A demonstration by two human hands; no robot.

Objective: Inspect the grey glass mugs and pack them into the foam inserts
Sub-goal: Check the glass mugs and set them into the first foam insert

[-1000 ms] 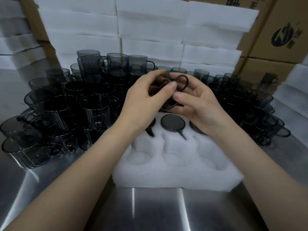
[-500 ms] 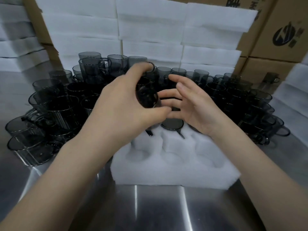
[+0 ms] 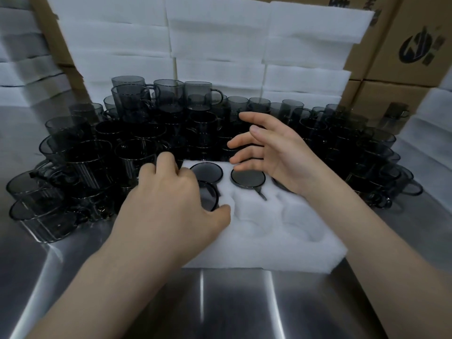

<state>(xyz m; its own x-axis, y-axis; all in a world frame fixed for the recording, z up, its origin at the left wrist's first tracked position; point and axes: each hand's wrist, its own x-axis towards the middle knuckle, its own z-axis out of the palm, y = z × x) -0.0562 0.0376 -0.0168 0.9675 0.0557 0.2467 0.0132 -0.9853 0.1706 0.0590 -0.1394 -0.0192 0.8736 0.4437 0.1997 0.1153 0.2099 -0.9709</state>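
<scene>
The left hand (image 3: 171, 204) is low over the left side of the white foam insert (image 3: 269, 241). Its grip is curled round a grey glass mug (image 3: 209, 195) that stands upside down in a pocket of the insert, with its dark round base showing just past the knuckles. The thumb lies along the foam beside the mug, and the other fingers wrap the far side.

The right hand (image 3: 276, 152) hovers above the back row of the insert. Its grip is spread wide with the fingers straight and apart, and it holds nothing.

Two packed mugs (image 3: 248, 178) sit base-up in the back row, side by side, one with its handle pointing towards the front. A third dark rim shows partly under the right palm. Round pockets (image 3: 300, 216) open in the foam nearer the person.

The insert lies on a steel bench (image 3: 220, 302). Around its far and side edges crowd many loose mugs (image 3: 137, 152), upright and close together, some stacked two high at the back left. Behind them stand stacks of white foam sheets (image 3: 215, 45). Brown cardboard boxes (image 3: 403, 57) with a dark printed logo rise at the right.
</scene>
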